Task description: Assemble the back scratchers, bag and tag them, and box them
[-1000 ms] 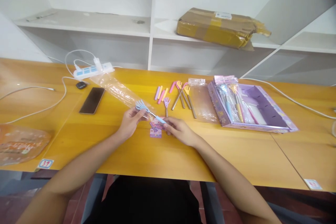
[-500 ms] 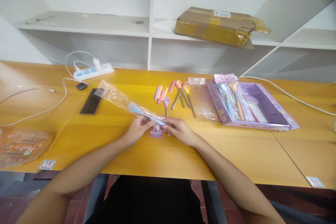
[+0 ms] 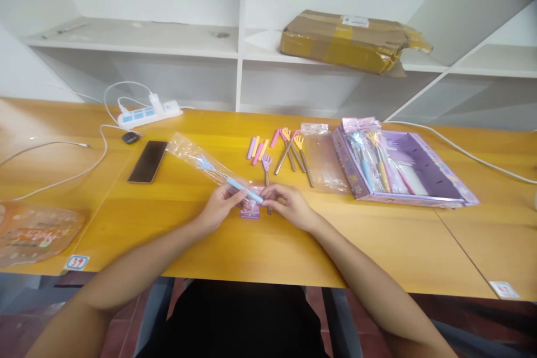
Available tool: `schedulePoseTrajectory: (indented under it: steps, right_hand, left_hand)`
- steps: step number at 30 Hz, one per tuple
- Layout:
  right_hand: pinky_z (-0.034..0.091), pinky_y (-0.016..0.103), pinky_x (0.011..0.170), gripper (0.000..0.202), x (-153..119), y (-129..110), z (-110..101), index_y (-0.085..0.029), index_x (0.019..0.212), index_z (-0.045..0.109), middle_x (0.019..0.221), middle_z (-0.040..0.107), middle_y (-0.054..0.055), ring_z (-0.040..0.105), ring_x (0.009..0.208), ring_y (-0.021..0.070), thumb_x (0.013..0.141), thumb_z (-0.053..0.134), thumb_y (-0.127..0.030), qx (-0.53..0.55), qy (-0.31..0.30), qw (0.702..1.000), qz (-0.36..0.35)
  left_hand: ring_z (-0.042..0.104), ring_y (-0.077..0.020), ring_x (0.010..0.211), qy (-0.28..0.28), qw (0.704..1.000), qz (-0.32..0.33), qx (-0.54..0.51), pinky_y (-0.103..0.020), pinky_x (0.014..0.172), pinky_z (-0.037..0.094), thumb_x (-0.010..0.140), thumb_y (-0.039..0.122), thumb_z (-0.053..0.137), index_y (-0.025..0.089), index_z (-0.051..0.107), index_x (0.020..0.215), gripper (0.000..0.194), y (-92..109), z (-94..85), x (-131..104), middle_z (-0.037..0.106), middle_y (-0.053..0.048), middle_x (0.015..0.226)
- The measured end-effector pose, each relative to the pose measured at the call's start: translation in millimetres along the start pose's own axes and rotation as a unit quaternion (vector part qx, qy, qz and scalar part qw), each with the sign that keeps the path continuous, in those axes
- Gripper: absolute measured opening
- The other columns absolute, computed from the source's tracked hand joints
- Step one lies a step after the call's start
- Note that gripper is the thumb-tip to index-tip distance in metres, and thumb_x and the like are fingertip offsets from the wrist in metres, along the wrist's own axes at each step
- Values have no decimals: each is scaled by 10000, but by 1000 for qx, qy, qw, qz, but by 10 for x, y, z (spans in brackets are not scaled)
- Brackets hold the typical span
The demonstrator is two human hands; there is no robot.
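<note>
A light blue back scratcher (image 3: 241, 185) with a hand-shaped head lies slantwise inside a clear plastic bag (image 3: 187, 151), its head up and to the left. My left hand (image 3: 220, 208) is closed around the bag and the handle near the middle. At the handle's lower right end, my right hand (image 3: 290, 206) pinches it between thumb and fingers. A small purple card (image 3: 250, 212) shows beneath the handle. Just behind my right hand lies a purple-headed scratcher (image 3: 267, 165) with a metal rod, partly hidden by the fingers.
Beyond my hands lie several coloured handle tubes (image 3: 257, 150) and metal scratcher rods (image 3: 289, 156), with an empty clear bag (image 3: 325, 165) beside them. A purple box (image 3: 444, 179) holding bagged scratchers stands right. Left are a phone (image 3: 147, 162) and a power strip (image 3: 146, 114).
The blue scratcher's head has moved up and left, farther into the bag. The bag's far end has shifted right, and more of the blue handle shows between my hands.
</note>
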State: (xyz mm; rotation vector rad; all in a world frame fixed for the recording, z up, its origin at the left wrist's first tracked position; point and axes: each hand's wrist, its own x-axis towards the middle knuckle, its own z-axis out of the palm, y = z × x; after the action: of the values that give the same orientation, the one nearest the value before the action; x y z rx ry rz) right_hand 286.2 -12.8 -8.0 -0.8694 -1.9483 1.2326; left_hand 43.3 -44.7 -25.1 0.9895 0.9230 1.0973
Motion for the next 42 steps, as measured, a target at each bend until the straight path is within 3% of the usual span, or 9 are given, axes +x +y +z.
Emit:
schedulePoseTrajectory:
  steps: [6,9,12,17,23,29,33,38,42]
  right_hand:
    - [567,315,764,439,-34,7,75,-237,1352,630,978,737,37,690,826,179,994,732,-470,-41,-26,998,-28]
    - [570,317,773,491,-54,37,91,-256,1442,558,995,693,33,681,848,179,1015,711,-443,-35,-38,998,-37]
    - [581,323,739,574,-66,51,59,-278,1476,497,1043,643,43,661,813,175,989,750,-446,-24,-23,997,-69]
    - [602,365,752,558,-65,23,-57,-291,1331,628,1148,603,75,616,773,164,858,892,-427,-83,-17,983,-162]
    - [608,341,704,209,-55,-8,-75,-265,1095,745,1086,570,67,606,819,174,941,809,-392,-73,-29,986,-148]
    - [597,328,714,114,-64,-104,-39,-251,991,792,1019,557,63,628,913,199,951,801,-358,-36,-25,986,-163]
    - [603,356,744,141,-77,-120,-30,-265,995,797,1008,564,71,624,931,219,983,754,-398,-60,-3,988,-143]
    - [575,329,671,174,-60,-78,14,-253,1005,771,1035,605,79,621,857,198,1008,717,-418,-70,15,988,-135]
    - [558,316,658,165,-44,-51,38,-249,1022,764,1013,625,70,619,821,184,1017,709,-405,-84,7,987,-140]
  left_hand:
    - [734,-190,757,-118,992,-32,37,-309,713,580,903,510,814,137,733,1074,418,26,89,-85,780,-84,892]
    - [713,-181,746,-123,990,-32,54,-300,713,559,893,525,816,135,741,1011,414,38,79,-67,771,-78,874]
    - [680,-166,722,-81,995,-26,54,-292,702,533,875,528,829,138,742,1013,423,20,51,-46,760,-60,860]
    - [632,-144,699,-38,998,-34,28,-280,684,503,875,502,830,142,732,1033,405,-13,17,-28,710,-29,838]
    - [597,-140,682,-42,998,-40,31,-282,680,481,879,514,817,152,716,979,389,-9,9,-23,666,-5,786]
    - [592,-144,661,-39,998,-34,44,-286,668,473,880,554,800,153,690,873,416,-4,2,-6,639,-1,723]
    - [611,-156,679,-61,993,-29,97,-286,662,485,875,573,801,152,710,967,440,-6,2,-1,690,-25,788]
    - [648,-176,733,-136,980,-13,146,-289,681,511,922,570,759,157,735,1040,431,-22,7,-47,740,-62,878]
    - [664,-189,740,-135,982,-23,130,-308,723,532,997,655,603,152,745,935,527,-1,2,-94,732,-78,827]
